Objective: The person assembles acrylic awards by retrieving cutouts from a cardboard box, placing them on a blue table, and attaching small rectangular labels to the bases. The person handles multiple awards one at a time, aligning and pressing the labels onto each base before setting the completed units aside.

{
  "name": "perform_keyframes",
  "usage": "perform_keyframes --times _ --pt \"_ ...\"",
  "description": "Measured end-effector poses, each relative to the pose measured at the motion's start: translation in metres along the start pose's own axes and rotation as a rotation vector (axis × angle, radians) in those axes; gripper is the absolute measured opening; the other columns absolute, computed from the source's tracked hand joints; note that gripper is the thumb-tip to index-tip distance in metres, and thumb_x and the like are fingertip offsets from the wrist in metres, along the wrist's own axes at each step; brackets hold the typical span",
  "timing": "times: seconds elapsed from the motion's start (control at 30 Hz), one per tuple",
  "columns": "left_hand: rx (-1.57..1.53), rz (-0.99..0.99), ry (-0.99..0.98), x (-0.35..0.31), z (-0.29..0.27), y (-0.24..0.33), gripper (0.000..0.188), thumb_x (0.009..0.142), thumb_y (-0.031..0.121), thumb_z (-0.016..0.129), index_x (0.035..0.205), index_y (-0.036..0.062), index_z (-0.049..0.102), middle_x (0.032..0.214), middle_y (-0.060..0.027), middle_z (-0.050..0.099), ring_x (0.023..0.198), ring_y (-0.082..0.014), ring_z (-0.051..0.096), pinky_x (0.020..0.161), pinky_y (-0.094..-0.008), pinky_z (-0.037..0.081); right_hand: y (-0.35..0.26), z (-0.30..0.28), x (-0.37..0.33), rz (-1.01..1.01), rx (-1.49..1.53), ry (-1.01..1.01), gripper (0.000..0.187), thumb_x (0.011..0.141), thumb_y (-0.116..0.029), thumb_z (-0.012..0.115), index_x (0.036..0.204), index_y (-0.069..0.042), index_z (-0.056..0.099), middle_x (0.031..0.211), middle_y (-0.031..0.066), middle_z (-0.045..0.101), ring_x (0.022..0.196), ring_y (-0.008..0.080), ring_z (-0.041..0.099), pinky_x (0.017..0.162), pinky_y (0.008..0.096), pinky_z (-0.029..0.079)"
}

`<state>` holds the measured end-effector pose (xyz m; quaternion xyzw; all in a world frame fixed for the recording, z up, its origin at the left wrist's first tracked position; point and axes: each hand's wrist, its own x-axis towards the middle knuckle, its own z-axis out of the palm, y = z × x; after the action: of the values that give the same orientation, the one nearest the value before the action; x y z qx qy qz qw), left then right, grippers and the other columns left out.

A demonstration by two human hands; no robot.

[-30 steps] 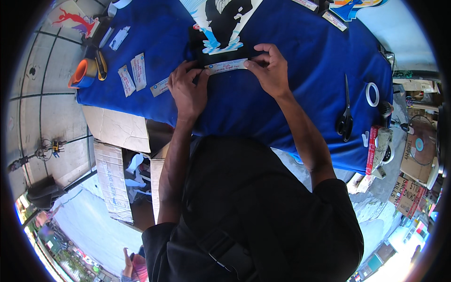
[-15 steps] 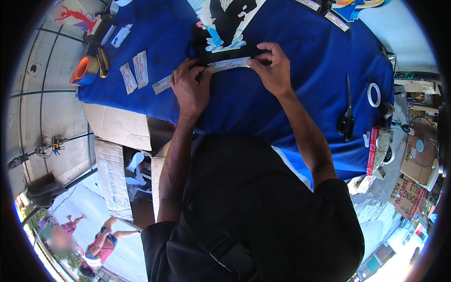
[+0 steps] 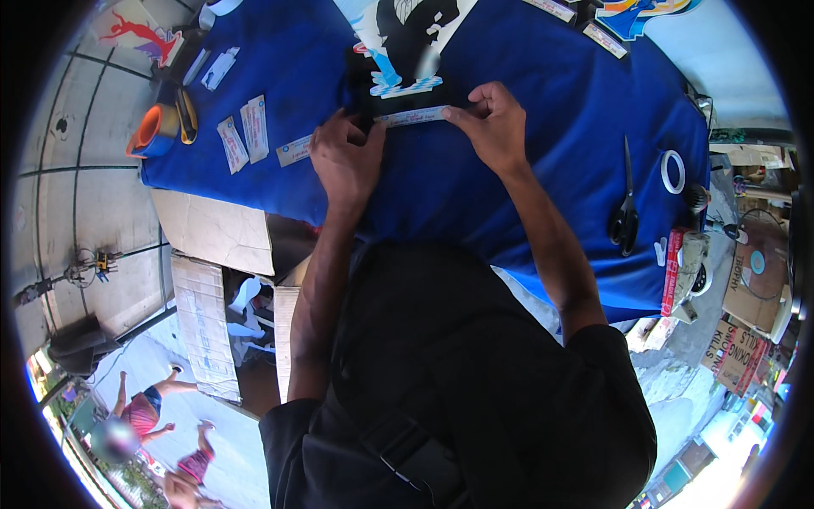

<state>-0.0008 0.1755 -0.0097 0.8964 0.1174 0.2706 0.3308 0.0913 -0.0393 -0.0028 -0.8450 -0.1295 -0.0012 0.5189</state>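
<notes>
A printed paper label strip (image 3: 414, 116) lies across the front of a dark base, below a white, blue and black cut-out plaque (image 3: 415, 47). The left end of the strip is pinned under the thumb of my left hand (image 3: 346, 161), whose fingers are bent. My right hand (image 3: 492, 127) presses its thumb on the right end, with the index finger curled above. Partly under my left wrist side is another label strip (image 3: 295, 151). Two more label strips (image 3: 243, 136) lie farther left on the blue cloth (image 3: 475, 204).
Rolls of tape (image 3: 156, 127) and a yellow-black cutter (image 3: 186, 116) sit at the left. On the right are black scissors (image 3: 626, 216), a white tape ring (image 3: 673, 172) and a tape dispenser (image 3: 685, 267). An open cardboard box (image 3: 203, 327) stands below the table edge.
Both hands have shifted very slightly, and the label strip looks narrower, tilted up against the base. My right fingers are more curled. People in the background at lower left have moved.
</notes>
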Motion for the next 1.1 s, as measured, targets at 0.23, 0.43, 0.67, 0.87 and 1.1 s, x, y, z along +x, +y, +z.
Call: perform_keyframes --times 0.23,0.43,0.67,0.87,1.1 --pt "0.306 0.325 0.009 0.017 -0.007 0.021 0.062 0.071 0.023 0.089 0.121 0.0012 0.06 0.128 -0.015 0.061 0.109 -0.035 0.063 0.092 -0.0433 0.049 -0.019 0.0 0.017 -0.416 -0.291 -0.062 0.076 0.063 -0.03 0.095 0.125 -0.006 0.058 0.118 0.0142 0.061 0.094 0.0267 0.069 0.077 0.0403 0.058" --pt "0.101 0.37 -0.261 0.047 -0.018 -0.002 0.067 0.064 0.023 0.092 0.119 0.002 0.06 0.117 -0.016 0.061 0.107 -0.0366 0.062 0.089 -0.0451 0.047 -0.028 -0.01 0.046 -0.506 -0.315 -0.4 0.071 0.069 -0.027 0.091 0.122 0.001 0.054 0.115 0.0194 0.057 0.101 0.0413 0.063 0.081 0.0476 0.054" --pt "0.117 0.365 -0.314 0.049 -0.025 -0.005 0.063 0.065 0.019 0.09 0.119 0.004 0.06 0.115 -0.0133 0.06 0.103 -0.0358 0.062 0.089 -0.0462 0.046 -0.041 0.011 0.033 -0.357 -0.445 -0.205 0.071 0.064 -0.035 0.094 0.117 -0.006 0.058 0.114 0.0156 0.058 0.102 0.036 0.065 0.083 0.0447 0.057" --pt "0.098 0.339 -0.388 0.054 -0.029 -0.002 0.063 0.066 0.014 0.087 0.122 0.0051 0.059 0.114 -0.0137 0.06 0.108 -0.0345 0.06 0.09 -0.0462 0.045 -0.016 0.001 0.043 -0.557 -0.232 -0.298 0.066 0.07 -0.027 0.09 0.123 -0.006 0.056 0.111 0.0162 0.059 0.101 0.0377 0.064 0.083 0.0466 0.055" --pt "-0.072 0.205 -0.419 0.064 -0.045 0.014 0.062 0.075 0.004 0.076 0.134 0.0048 0.055 0.121 -0.0156 0.061 0.114 -0.0346 0.059 0.095 -0.0443 0.045 -0.014 -0.053 0.043 -0.515 -0.196 -0.378 0.066 0.076 -0.027 0.087 0.132 -0.008 0.058 0.131 0.0177 0.059 0.115 0.0376 0.064 0.094 0.0448 0.055"
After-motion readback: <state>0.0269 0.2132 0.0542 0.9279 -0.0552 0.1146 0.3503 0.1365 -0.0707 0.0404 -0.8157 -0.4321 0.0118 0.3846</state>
